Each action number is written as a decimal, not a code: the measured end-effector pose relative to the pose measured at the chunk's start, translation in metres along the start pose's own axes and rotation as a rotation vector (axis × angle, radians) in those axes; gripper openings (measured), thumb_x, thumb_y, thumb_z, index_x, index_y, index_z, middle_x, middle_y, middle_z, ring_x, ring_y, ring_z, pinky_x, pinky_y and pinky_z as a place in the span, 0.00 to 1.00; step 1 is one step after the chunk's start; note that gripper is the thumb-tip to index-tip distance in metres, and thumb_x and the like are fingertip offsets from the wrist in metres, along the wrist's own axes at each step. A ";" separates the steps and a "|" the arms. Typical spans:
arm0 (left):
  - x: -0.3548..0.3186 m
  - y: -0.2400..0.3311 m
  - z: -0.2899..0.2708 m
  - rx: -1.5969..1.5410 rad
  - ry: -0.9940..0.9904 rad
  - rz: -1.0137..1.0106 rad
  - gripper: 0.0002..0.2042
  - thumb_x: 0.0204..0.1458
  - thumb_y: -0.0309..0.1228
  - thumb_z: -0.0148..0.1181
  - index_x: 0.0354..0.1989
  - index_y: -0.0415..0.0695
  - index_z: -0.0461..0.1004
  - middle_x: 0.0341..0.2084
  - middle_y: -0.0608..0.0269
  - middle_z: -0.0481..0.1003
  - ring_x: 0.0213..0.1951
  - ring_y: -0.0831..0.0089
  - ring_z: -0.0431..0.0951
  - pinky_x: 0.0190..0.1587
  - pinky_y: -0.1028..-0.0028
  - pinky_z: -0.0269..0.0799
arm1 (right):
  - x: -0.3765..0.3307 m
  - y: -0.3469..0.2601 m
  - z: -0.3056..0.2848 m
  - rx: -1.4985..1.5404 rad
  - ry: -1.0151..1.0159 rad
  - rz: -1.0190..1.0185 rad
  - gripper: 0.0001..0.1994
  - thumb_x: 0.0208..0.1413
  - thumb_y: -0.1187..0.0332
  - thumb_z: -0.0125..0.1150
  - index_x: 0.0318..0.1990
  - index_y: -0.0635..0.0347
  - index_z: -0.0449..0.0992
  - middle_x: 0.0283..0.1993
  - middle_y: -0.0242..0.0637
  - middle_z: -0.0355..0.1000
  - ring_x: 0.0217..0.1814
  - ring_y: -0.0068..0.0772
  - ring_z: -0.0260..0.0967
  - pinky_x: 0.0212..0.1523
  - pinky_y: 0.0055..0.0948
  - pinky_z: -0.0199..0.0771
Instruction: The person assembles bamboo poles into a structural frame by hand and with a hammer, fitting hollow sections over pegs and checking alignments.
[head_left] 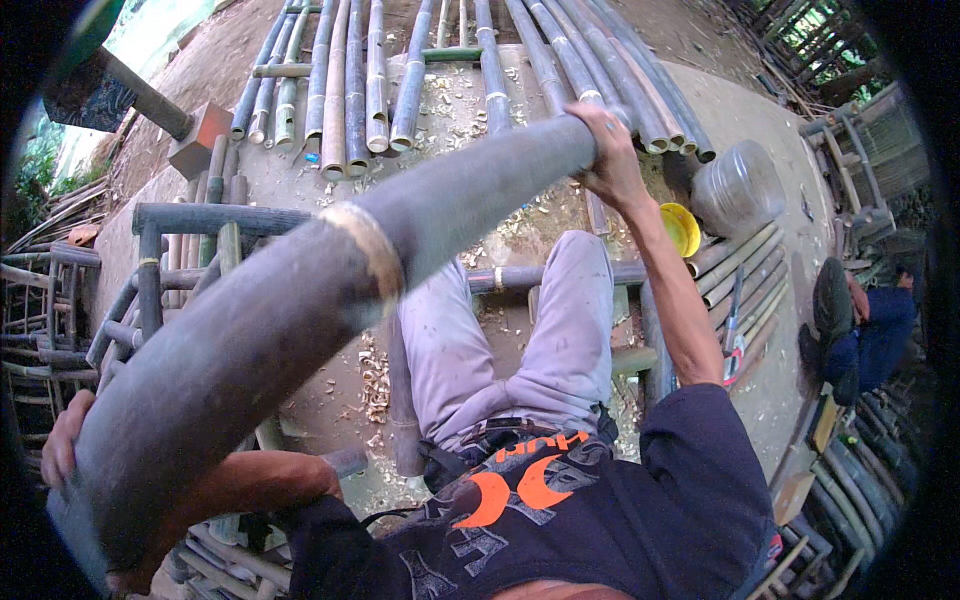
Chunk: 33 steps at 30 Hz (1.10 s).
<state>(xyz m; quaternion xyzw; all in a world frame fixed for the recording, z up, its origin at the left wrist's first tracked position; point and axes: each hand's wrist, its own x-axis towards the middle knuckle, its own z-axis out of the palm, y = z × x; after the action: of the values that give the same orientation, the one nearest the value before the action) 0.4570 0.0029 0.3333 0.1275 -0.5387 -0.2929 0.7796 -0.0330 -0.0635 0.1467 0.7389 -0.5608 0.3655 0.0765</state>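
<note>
A thick, dark bamboo pole (250, 330) with a pale ring at its joint slants across my body, raised above my lap. My right hand (612, 160) grips its far end with the fingers wrapped round. At the near left end my left hand (68, 440) curls its fingers over the side of the pole; the rest of that hand is mostly hidden behind it. The pole looks slightly blurred. Below it, a horizontal bamboo bar (510, 278) runs behind my knees.
Several cut bamboo poles (355, 90) lie in rows ahead. Bamboo frames (150, 270) stand at left. At right are a clear plastic container (742, 185), a yellow bowl (684, 228) and a stack of split bamboo (750, 265). Another person (875, 330) is farther right. Shavings (375, 385) litter the ground.
</note>
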 end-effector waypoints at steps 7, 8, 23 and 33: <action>0.033 -0.004 0.006 -0.524 -0.299 -0.210 0.35 0.36 0.55 0.49 0.44 0.33 0.60 0.39 0.49 0.63 0.46 0.60 0.64 0.56 0.61 0.55 | -0.174 0.044 -0.050 -0.136 -0.141 0.251 0.37 0.25 0.69 0.69 0.53 0.56 0.65 0.51 0.43 0.67 0.56 0.50 0.62 0.59 0.44 0.59; 0.033 -0.011 0.011 -0.568 -0.329 -0.254 0.35 0.38 0.54 0.49 0.45 0.32 0.60 0.40 0.48 0.64 0.46 0.59 0.64 0.56 0.60 0.55 | -0.193 0.035 -0.056 -0.139 -0.161 0.296 0.37 0.25 0.69 0.69 0.53 0.58 0.65 0.51 0.44 0.67 0.56 0.51 0.62 0.59 0.44 0.59; -0.080 -0.307 0.125 -0.493 -0.019 -1.122 0.34 0.39 0.53 0.60 0.45 0.34 0.66 0.34 0.49 0.73 0.35 0.55 0.76 0.43 0.55 0.73 | -0.503 -0.159 -0.203 -0.432 -0.334 1.135 0.37 0.28 0.64 0.71 0.52 0.64 0.63 0.46 0.53 0.66 0.51 0.58 0.61 0.52 0.48 0.60; -0.250 -0.411 0.142 -0.226 0.174 -1.675 0.26 0.39 0.48 0.66 0.42 0.42 0.70 0.30 0.55 0.73 0.34 0.61 0.75 0.41 0.56 0.71 | -0.551 -0.251 -0.259 -0.324 -0.667 1.425 0.38 0.25 0.63 0.71 0.51 0.62 0.62 0.38 0.55 0.69 0.43 0.62 0.67 0.43 0.50 0.68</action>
<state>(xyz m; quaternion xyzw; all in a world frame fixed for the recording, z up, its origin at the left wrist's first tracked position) 0.1335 -0.1592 -0.0144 0.4275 -0.1721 -0.8147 0.3520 0.0145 0.5883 0.0630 0.2531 -0.9370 0.0003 -0.2407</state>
